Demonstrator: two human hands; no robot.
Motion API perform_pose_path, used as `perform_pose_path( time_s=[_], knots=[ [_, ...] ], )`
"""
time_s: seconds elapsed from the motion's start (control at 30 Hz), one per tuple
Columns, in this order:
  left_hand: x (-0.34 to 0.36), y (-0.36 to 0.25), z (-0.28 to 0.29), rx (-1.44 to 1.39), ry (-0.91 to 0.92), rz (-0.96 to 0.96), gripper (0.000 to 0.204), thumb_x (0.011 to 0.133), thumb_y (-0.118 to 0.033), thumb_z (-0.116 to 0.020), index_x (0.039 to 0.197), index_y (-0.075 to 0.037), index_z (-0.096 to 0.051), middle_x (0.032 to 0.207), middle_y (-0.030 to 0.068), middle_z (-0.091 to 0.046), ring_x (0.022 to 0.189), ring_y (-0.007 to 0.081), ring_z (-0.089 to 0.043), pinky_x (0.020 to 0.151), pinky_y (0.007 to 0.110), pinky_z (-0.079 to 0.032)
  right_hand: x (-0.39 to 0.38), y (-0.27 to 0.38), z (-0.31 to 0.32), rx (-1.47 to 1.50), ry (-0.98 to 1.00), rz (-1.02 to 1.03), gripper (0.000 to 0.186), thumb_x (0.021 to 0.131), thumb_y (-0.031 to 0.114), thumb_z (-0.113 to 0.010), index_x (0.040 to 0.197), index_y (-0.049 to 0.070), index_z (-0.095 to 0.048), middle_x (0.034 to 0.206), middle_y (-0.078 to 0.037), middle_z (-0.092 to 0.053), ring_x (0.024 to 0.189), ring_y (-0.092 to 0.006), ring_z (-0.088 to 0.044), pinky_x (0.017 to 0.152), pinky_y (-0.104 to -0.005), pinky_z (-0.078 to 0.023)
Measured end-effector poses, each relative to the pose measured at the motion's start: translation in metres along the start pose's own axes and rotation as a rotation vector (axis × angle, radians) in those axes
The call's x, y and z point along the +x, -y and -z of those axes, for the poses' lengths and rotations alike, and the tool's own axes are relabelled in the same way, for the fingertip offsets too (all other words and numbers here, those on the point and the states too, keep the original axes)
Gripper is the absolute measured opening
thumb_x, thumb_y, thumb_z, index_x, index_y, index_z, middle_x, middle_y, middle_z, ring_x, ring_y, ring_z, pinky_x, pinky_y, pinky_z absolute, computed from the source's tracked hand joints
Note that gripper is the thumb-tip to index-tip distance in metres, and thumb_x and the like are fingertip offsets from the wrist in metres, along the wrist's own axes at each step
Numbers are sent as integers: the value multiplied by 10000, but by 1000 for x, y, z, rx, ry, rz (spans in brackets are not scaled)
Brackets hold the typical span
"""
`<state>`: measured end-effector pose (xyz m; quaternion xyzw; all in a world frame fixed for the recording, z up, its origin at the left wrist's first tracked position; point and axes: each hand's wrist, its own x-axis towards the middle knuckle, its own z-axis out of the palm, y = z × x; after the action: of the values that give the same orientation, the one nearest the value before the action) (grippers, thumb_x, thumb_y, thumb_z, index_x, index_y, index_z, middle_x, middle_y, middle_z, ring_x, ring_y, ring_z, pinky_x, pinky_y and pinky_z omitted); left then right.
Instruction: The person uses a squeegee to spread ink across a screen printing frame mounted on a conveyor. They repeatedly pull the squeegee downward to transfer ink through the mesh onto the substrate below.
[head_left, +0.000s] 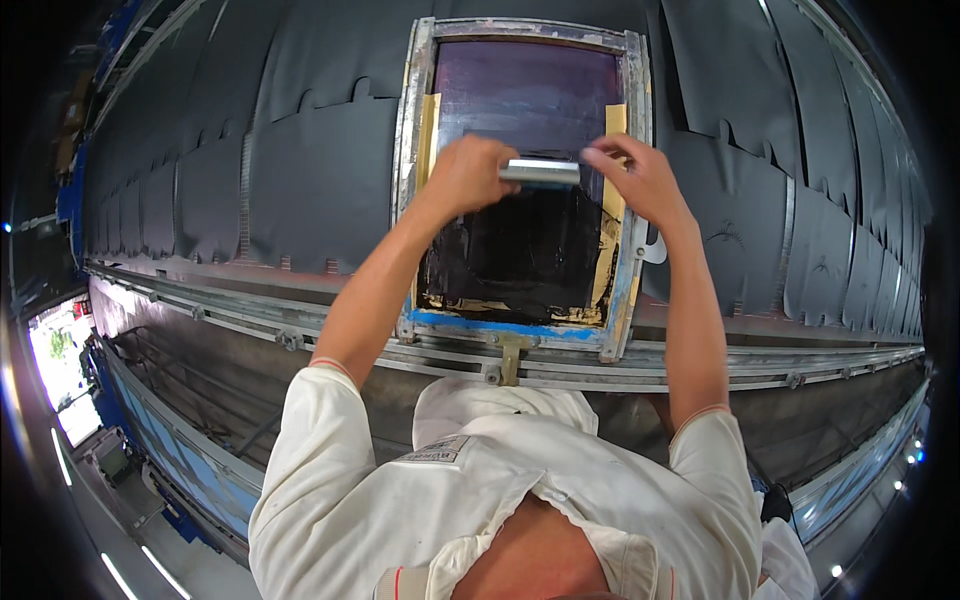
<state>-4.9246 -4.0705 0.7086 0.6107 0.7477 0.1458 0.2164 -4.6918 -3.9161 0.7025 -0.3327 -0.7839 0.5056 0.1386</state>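
A printing squeegee [545, 171] with a silver metal handle lies crosswise over the middle of a screen printing frame [408, 150]. My left hand [470, 172] is closed round the squeegee's left end. Just off its right end, my right hand [640, 175] hovers with curled fingers apart, slightly blurred, and nothing shows in it. Black ink [510, 250] covers the near half of the mesh, while the far half [525, 85] looks purplish. Tan tape [613, 180] runs down the frame's inner sides, and blue tape [500, 322] lines its near edge.
Dark grey cut sheets [325, 180] lie in rows along the long table on both sides of the frame. A metal rail [700, 370] with small clamps runs along the table's near edge, close to my body. Part of another person's pale clothing [785, 560] shows at lower right.
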Motion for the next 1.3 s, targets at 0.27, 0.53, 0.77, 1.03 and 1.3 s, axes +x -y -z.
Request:
perform_pose_path(
  time_s=[0.27, 0.53, 0.77, 1.03, 1.3],
  knots=[
    [51, 12, 11, 45, 28, 9, 250, 728, -221, -867, 949, -136, -789, 864, 155, -748, 851, 403, -711, 754, 499, -547, 76, 17, -40, -506, 333, 82, 269, 825, 253, -813, 977, 45, -734, 898, -213, -737, 899, -421, -706, 808, -481, -553],
    [-43, 0, -31, 12, -66, -106, 169, 708, -141, -836, 846, -122, -740, 813, 115, -728, 810, 369, -711, 712, 487, -558, -22, 20, -76, -509, 278, 174, 161, 769, 166, -800, 870, 71, -718, 800, -191, -725, 811, -397, -718, 768, -498, -567],
    [-95, -15, -41, -17, -78, -170, 183, 696, -69, -808, 858, -107, -733, 818, 89, -710, 821, 345, -696, 707, 472, -546, -76, 9, -95, -531, 251, 326, 194, 766, 171, -804, 879, 81, -676, 763, -136, -695, 755, -345, -699, 738, -456, -516],
    [36, 12, 7, 47, 5, -59, 190, 723, -176, -846, 886, -120, -765, 840, 139, -744, 860, 395, -715, 752, 510, -550, 60, 18, -44, -528, 316, 118, 201, 795, 188, -805, 935, 56, -748, 907, -207, -744, 906, -421, -712, 826, -486, -568],
    [52, 18, 8, 20, 31, -13, 248, 708, -192, -879, 919, -115, -775, 824, 147, -738, 827, 399, -702, 735, 494, -534, 77, 18, -45, -488, 346, 7, 227, 805, 193, -806, 968, 46, -746, 866, -205, -737, 860, -423, -709, 801, -474, -561]
  ],
)
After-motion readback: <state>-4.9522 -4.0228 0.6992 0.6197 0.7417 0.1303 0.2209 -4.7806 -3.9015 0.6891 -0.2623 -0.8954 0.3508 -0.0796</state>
